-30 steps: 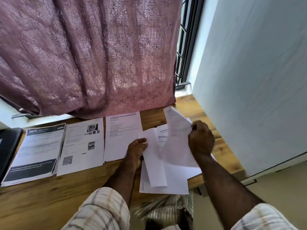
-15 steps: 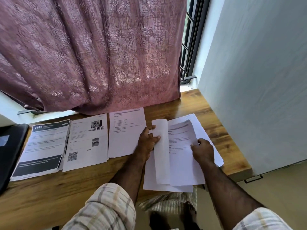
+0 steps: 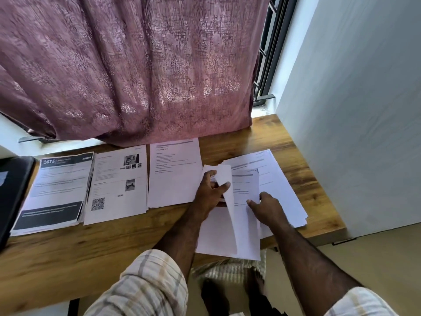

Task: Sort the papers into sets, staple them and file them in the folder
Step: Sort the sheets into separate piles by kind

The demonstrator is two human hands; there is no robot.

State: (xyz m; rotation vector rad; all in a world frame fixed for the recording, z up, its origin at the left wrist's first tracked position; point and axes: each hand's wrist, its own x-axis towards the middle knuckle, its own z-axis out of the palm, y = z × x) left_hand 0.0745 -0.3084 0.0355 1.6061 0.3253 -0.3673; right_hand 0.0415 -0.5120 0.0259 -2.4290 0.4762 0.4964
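Left grip (image 3: 210,193) pinches a curled sheet (image 3: 227,197); right grip (image 3: 265,207) presses flat; far stack (image 3: 57,190) reads "3675".

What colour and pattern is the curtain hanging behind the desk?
Dusty pink-mauve curtain with a woven floral pattern, seen in the head view.

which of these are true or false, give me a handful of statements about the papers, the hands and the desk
1. Three sorted piles lie in a row to the left of the hands. True: the pile with the dark header, the QR-code pile and the text-only pile.
2. The left hand lies flat on the desk. False: it pinches a curled sheet.
3. The right hand rests on the unsorted stack. True.
4. A stapler sits on the QR-code pile. False: nothing lies on it.
5. The unsorted stack sticks out past the front edge of the wooden desk. True.
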